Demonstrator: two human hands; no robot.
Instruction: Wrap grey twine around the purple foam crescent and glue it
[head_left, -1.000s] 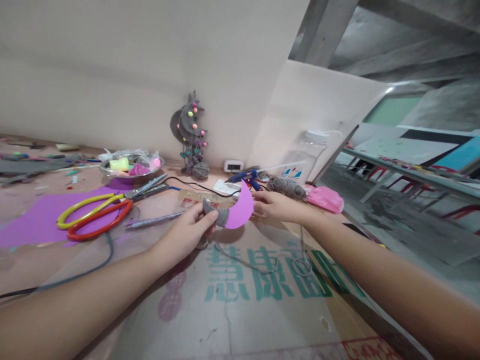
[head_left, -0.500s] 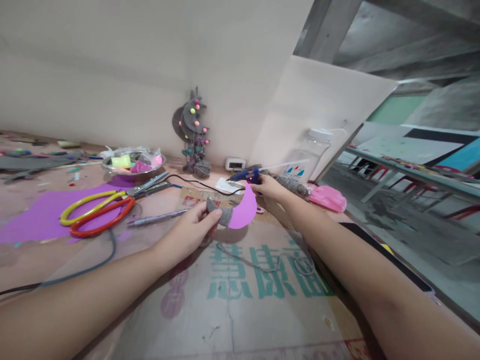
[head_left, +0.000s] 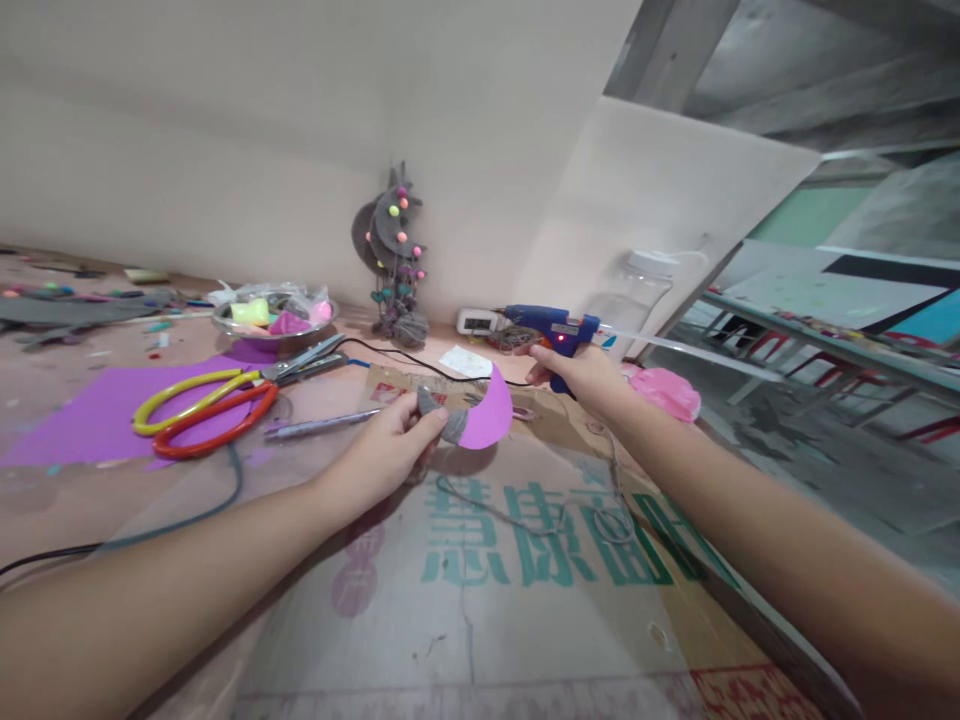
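My left hand [head_left: 397, 440] pinches the grey end of a purple paper crescent [head_left: 491, 415]; grey yarn [head_left: 454, 425] is wrapped round that end. A loose strand of the same yarn trails over the cardboard [head_left: 360, 640] below. To the right, my right hand [head_left: 577, 375] grips a blue hot glue gun [head_left: 559, 330] by its handle, raised off the table. Its red light glows, and a long clear glue stick [head_left: 690, 355] sticks out of the back. The nozzle points left, towards a small white digital clock [head_left: 477, 321].
Scissors [head_left: 210, 405] with yellow and red handles lie on purple sheet [head_left: 67, 415] at left, near a pen [head_left: 322, 425]. Behind stand a metal bowl [head_left: 274, 345] of bright pieces and a grey moon ornament [head_left: 396, 240]. A clear bottle [head_left: 637, 290] and pink bag [head_left: 666, 394] are at right.
My right hand has lifted the glue gun from the table and moved it up and to the right. My left hand keeps hold of the crescent in nearly the same place.
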